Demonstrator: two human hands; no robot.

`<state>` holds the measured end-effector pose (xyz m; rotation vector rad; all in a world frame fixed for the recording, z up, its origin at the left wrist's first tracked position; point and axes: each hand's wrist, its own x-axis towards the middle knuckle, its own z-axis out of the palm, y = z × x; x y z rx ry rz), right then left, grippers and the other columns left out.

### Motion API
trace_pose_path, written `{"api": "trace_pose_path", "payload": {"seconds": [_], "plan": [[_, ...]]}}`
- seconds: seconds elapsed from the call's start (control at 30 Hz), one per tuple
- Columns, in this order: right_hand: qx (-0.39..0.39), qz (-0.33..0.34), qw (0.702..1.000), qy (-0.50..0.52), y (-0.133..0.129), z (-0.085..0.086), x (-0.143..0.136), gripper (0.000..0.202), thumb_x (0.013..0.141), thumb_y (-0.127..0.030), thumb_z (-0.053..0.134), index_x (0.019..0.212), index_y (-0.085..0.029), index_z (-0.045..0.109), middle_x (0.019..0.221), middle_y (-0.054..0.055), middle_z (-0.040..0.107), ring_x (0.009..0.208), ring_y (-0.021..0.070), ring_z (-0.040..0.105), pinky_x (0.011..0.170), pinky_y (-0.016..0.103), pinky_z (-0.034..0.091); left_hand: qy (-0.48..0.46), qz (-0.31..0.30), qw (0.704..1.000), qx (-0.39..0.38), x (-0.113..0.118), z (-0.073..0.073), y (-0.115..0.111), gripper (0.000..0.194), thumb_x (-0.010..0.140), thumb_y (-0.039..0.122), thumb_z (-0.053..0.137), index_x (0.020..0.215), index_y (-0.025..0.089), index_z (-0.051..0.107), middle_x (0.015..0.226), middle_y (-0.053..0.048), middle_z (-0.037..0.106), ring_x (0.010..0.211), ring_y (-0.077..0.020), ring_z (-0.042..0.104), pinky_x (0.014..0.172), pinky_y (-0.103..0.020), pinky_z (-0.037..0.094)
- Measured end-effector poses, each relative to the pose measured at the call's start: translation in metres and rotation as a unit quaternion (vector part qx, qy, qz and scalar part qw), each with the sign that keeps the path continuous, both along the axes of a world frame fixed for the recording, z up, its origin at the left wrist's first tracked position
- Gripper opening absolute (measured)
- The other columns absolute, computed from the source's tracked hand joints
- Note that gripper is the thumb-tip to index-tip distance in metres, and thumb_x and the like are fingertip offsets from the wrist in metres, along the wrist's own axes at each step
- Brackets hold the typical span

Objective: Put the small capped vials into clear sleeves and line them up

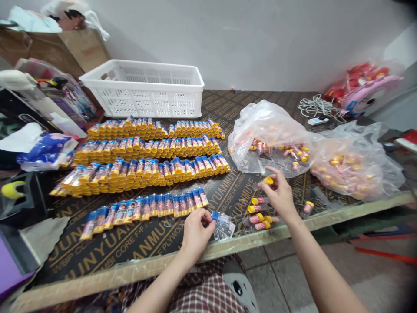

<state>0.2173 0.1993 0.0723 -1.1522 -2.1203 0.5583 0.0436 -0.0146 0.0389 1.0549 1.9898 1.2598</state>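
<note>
Left hand (pixel 195 230) rests near the front edge of the dark printed plywood tabletop (pixel 137 243), fingers curled, pinching the blue top of a small clear plastic sleeve (pixel 222 225) that lies flat on the board just right of the hand. Right hand (pixel 279 194) raised slightly above the board, thumb and forefinger closed on a small yellow-capped tube (pixel 269 180), cap end showing at the fingertips.

Just below and left of the right hand: a loose cluster of pink tubes with yellow caps (pixel 259 213), lying on their sides, some touching. One more stray tube (pixel 308 207) lies right of the wrist.

Left of the left hand: a short row of packed blue-topped sleeves (pixel 146 208) laid side by side, slanting across the board. Behind it, three longer rows of packed sleeves with yellow ends (pixel 146 156), stacked overlapping, running left to right.

Behind the rows: white perforated plastic basket (pixel 143 87), against the wall. Right of the rows: crumpled clear plastic bag (pixel 267 134) holding more pink and yellow tubes; a second clear bag (pixel 355 165) of the same sits further right, touching the first.

Far right back: coiled white cable (pixel 317 106). Far left: brown cardboard box (pixel 65 48) and boxed toys.
</note>
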Motion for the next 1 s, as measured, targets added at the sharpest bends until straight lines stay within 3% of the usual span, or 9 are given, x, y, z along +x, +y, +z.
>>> {"api": "trace_pose_path", "payload": {"seconds": [0.1,0.2,0.33,0.43,0.6,0.7,0.83,0.9,1.0], "plan": [[-0.052,0.079,0.993,0.076,-0.049,0.008,-0.020,0.022,0.082,-0.033,0.058,0.099,-0.021,0.064,0.088,0.002,0.057,0.062,0.0116,0.051,0.055,0.025,0.043,-0.078,0.030,0.996,-0.004,-0.006,0.005,-0.003,0.014,0.074,0.023,0.057,0.064,0.019,0.048,0.072,-0.003,0.064,0.066,-0.0149,0.059,0.061,-0.023,0.040],[-0.085,0.092,0.987,0.104,-0.081,0.005,-0.029,0.015,0.083,-0.032,0.060,0.092,-0.021,0.065,0.090,0.003,0.057,0.067,0.0127,0.052,0.057,0.025,0.043,0.016,0.010,0.995,-0.096,-0.009,0.007,-0.002,0.021,0.076,0.036,0.061,0.066,0.019,0.052,0.055,0.001,0.057,0.055,-0.0151,0.055,0.055,-0.023,0.035],[-0.115,0.086,0.983,0.111,-0.093,-0.007,-0.027,0.014,0.082,-0.030,0.061,0.092,-0.020,0.065,0.093,0.005,0.059,0.076,0.0149,0.056,0.059,0.025,0.043,0.151,-0.038,0.972,-0.178,-0.005,0.002,0.006,0.029,0.071,0.046,0.068,0.067,0.019,0.057,0.063,-0.002,0.062,0.062,-0.0181,0.057,0.057,-0.025,0.031],[-0.122,0.080,0.984,0.101,-0.093,-0.012,-0.019,0.014,0.082,-0.030,0.062,0.092,-0.020,0.066,0.093,0.005,0.060,0.077,0.0154,0.056,0.060,0.025,0.043,0.138,-0.040,0.975,-0.168,-0.002,-0.005,0.011,0.022,0.070,0.037,0.071,0.067,0.020,0.057,0.065,0.000,0.063,0.063,-0.0158,0.056,0.058,-0.024,0.030],[-0.125,0.066,0.985,0.102,-0.096,-0.010,-0.010,0.014,0.081,-0.030,0.063,0.090,-0.020,0.066,0.092,0.006,0.061,0.074,0.0149,0.056,0.056,0.025,0.043,0.021,-0.004,0.995,-0.095,-0.001,-0.007,0.007,0.016,0.067,0.020,0.068,0.060,0.018,0.053,0.059,0.003,0.056,0.058,-0.0121,0.051,0.057,-0.022,0.033],[-0.127,0.065,0.981,0.130,-0.101,-0.004,-0.011,0.013,0.080,-0.029,0.064,0.090,-0.021,0.066,0.092,0.005,0.061,0.081,0.0162,0.058,0.064,0.025,0.048,-0.137,0.036,0.990,-0.002,-0.003,0.001,0.004,0.018,0.065,0.019,0.066,0.058,0.018,0.049,0.057,0.003,0.055,0.057,-0.0112,0.052,0.057,-0.022,0.037],[-0.140,0.090,0.973,0.159,-0.115,0.004,-0.018,0.016,0.082,-0.026,0.062,0.097,-0.024,0.066,0.099,0.005,0.063,0.089,0.0166,0.061,0.074,0.027,0.052,-0.399,0.108,0.909,0.053,-0.014,0.016,0.002,0.028,0.054,0.020,0.075,0.064,0.018,0.049,0.052,0.006,0.057,0.048,-0.0094,0.052,0.055,-0.022,0.044],[-0.131,0.102,0.971,0.170,-0.124,0.007,-0.022,0.017,0.083,-0.024,0.061,0.099,-0.025,0.067,0.104,0.005,0.063,0.092,0.0166,0.062,0.075,0.026,0.054,-0.470,0.133,0.870,0.069,-0.021,0.021,0.002,0.033,0.048,0.016,0.079,0.070,0.016,0.055,0.059,0.003,0.064,0.050,-0.0090,0.056,0.058,-0.023,0.048],[-0.115,0.115,0.970,0.180,-0.136,0.006,-0.026,0.021,0.084,-0.022,0.059,0.104,-0.027,0.066,0.108,0.005,0.062,0.099,0.0171,0.061,0.078,0.027,0.055,-0.519,0.163,0.834,0.089,-0.030,0.025,0.002,0.032,0.045,0.019,0.084,0.066,0.012,0.061,0.063,0.001,0.066,0.055,-0.0083,0.058,0.059,-0.022,0.051]]}}
